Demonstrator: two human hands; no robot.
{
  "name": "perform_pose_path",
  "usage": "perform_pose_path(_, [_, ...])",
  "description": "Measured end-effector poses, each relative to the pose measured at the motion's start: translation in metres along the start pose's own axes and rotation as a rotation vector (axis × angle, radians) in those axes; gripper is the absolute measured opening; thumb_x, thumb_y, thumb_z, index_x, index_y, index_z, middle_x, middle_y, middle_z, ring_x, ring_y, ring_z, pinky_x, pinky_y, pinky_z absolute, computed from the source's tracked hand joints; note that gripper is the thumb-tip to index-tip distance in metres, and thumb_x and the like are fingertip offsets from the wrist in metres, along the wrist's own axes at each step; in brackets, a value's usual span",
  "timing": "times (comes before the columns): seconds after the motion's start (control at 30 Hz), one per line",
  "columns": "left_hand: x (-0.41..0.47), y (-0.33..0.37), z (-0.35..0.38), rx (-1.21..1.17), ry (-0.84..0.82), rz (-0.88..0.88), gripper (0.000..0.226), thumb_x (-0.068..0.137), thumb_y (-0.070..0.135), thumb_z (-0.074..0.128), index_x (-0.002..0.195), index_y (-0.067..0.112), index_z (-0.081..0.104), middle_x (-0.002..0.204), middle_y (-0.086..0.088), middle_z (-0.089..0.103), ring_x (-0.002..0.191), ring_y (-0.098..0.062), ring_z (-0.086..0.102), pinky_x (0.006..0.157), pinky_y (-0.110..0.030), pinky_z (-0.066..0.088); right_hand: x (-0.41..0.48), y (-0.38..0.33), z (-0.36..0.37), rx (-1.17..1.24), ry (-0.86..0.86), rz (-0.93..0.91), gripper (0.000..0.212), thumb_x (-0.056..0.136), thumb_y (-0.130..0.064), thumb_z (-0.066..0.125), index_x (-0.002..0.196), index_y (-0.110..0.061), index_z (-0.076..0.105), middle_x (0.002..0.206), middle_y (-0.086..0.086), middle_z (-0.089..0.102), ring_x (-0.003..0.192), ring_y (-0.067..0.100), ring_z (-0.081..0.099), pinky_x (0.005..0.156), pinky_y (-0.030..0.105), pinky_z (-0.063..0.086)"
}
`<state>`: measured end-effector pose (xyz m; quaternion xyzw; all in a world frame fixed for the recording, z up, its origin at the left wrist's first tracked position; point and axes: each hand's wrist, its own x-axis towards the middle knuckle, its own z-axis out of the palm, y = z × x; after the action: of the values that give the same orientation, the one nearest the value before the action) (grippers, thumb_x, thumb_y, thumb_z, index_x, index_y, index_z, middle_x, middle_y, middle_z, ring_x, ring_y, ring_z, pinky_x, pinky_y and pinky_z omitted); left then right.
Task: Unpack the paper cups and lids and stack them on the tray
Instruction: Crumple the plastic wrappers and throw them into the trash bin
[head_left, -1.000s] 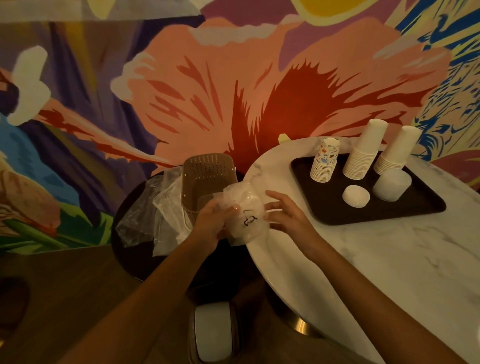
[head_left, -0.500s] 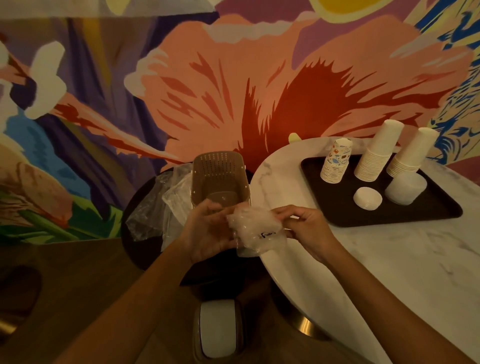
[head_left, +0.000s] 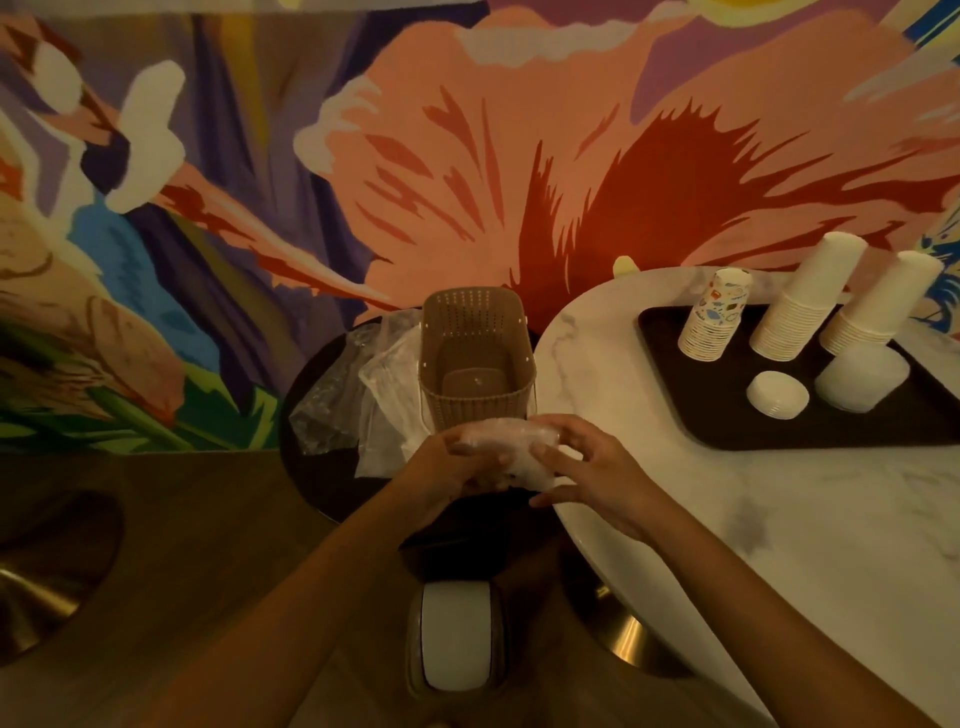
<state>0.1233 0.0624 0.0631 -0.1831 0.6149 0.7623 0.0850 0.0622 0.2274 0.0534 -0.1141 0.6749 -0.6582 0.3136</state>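
Crinkled clear plastic packet (head_left: 511, 451), probably lids, is clamped between left hand (head_left: 451, 474) and right hand (head_left: 592, 467), braced for opening.

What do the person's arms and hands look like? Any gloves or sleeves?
No gloves, no sleeves in view. The left hand and right hand are bare, and so are the left arm and right arm, down to the picture's edge. No watch, bracelet or ring shows, though dim light could hide a small one.
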Motion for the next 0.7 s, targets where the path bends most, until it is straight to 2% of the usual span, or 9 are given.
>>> perform_pose_path(0.07, [-0.007, -0.007, -0.008, 0.002, -0.062, -0.01, 0.026, 0.085, 0.004, 0.06, 0.107, 0.018, 0.059, 0.089, 0.004, 0.07, 0.083, -0.01, 0.068, 0.07, -0.023, 0.057, 0.0, 0.01, 0.008, -0.004, 0.026, -0.001, 0.025, 0.086, -0.005, 0.059, 0.109, -0.012, 0.058, 0.117, 0.011, 0.057, 0.096, 0.03, 0.064, 0.06, 0.029, 0.058])
perform_pose_path(0.17, [-0.016, -0.018, -0.027, -0.157, -0.221, -0.124, 0.034, 0.073, 0.028, 0.068, 0.105, 0.025, 0.061, 0.102, 0.001, 0.07, 0.098, -0.018, 0.066, 0.078, -0.03, 0.056, -0.001, 0.022, 0.018, -0.017, 0.074, -0.005, 0.022, 0.081, 0.001, 0.064, 0.097, -0.014, 0.063, 0.108, 0.01, 0.063, 0.082, 0.024, 0.067, 0.058, 0.026, 0.056])
perform_pose_path(0.23, [-0.02, -0.028, -0.037, -0.157, -0.159, -0.175, 0.033, 0.076, 0.033, 0.07, 0.106, 0.023, 0.06, 0.112, -0.006, 0.065, 0.099, -0.022, 0.064, 0.073, -0.03, 0.057, -0.001, 0.031, 0.027, -0.017, 0.068, 0.004, 0.024, 0.079, 0.004, 0.065, 0.093, -0.015, 0.063, 0.1, 0.006, 0.065, 0.072, 0.017, 0.066, 0.056, 0.023, 0.054])
perform_pose_path(0.3, [-0.021, -0.041, -0.045, -0.018, -0.012, -0.147, 0.022, 0.084, 0.021, 0.062, 0.106, 0.02, 0.056, 0.114, -0.01, 0.06, 0.093, -0.018, 0.063, 0.063, -0.021, 0.056, 0.002, 0.041, 0.038, -0.021, 0.065, 0.025, 0.025, 0.079, 0.004, 0.064, 0.093, -0.017, 0.062, 0.096, 0.005, 0.066, 0.071, 0.013, 0.066, 0.057, 0.021, 0.055])
perform_pose_path(0.43, [-0.024, -0.073, -0.068, 0.167, 0.133, -0.053, 0.017, 0.086, 0.008, 0.058, 0.095, 0.022, 0.059, 0.093, -0.001, 0.062, 0.073, -0.005, 0.064, 0.055, -0.011, 0.05, 0.01, 0.066, 0.061, 0.007, 0.058, 0.096, 0.027, 0.077, 0.006, 0.066, 0.084, -0.02, 0.065, 0.088, 0.003, 0.067, 0.063, 0.005, 0.066, 0.055, 0.017, 0.053])
perform_pose_path(0.5, [-0.026, -0.092, -0.078, 0.175, 0.179, -0.043, 0.017, 0.087, 0.005, 0.057, 0.096, 0.018, 0.06, 0.089, 0.002, 0.062, 0.069, -0.001, 0.065, 0.055, -0.01, 0.049, 0.018, 0.083, 0.072, -0.021, 0.029, 0.114, 0.028, 0.076, 0.004, 0.067, 0.081, -0.023, 0.067, 0.087, 0.0, 0.067, 0.071, 0.008, 0.066, 0.057, 0.018, 0.053])
perform_pose_path(0.57, [-0.025, -0.116, -0.089, 0.153, 0.207, -0.083, 0.017, 0.087, 0.003, 0.056, 0.097, 0.017, 0.06, 0.09, 0.001, 0.061, 0.075, -0.007, 0.064, 0.055, -0.011, 0.05, 0.025, 0.104, 0.081, -0.08, -0.002, 0.133, 0.025, 0.078, 0.003, 0.066, 0.083, -0.022, 0.066, 0.089, 0.0, 0.066, 0.08, 0.013, 0.064, 0.059, 0.02, 0.055])
perform_pose_path(0.63, [-0.021, -0.143, -0.103, 0.108, 0.199, -0.153, 0.021, 0.087, 0.004, 0.057, 0.099, 0.021, 0.058, 0.098, -0.001, 0.061, 0.084, -0.012, 0.061, 0.058, -0.014, 0.052, 0.033, 0.131, 0.087, -0.129, -0.017, 0.149, 0.024, 0.08, 0.003, 0.064, 0.084, -0.021, 0.065, 0.09, 0.002, 0.064, 0.081, 0.013, 0.064, 0.06, 0.023, 0.057])
perform_pose_path(0.7, [-0.016, -0.177, -0.118, 0.087, 0.208, -0.24, 0.026, 0.085, 0.01, 0.06, 0.105, 0.026, 0.054, 0.112, -0.004, 0.059, 0.094, -0.013, 0.061, 0.068, -0.019, 0.054, 0.036, 0.166, 0.088, -0.23, -0.005, 0.176, 0.023, 0.083, -0.003, 0.062, 0.086, -0.025, 0.063, 0.091, 0.0, 0.064, 0.078, 0.008, 0.065, 0.066, 0.026, 0.058])
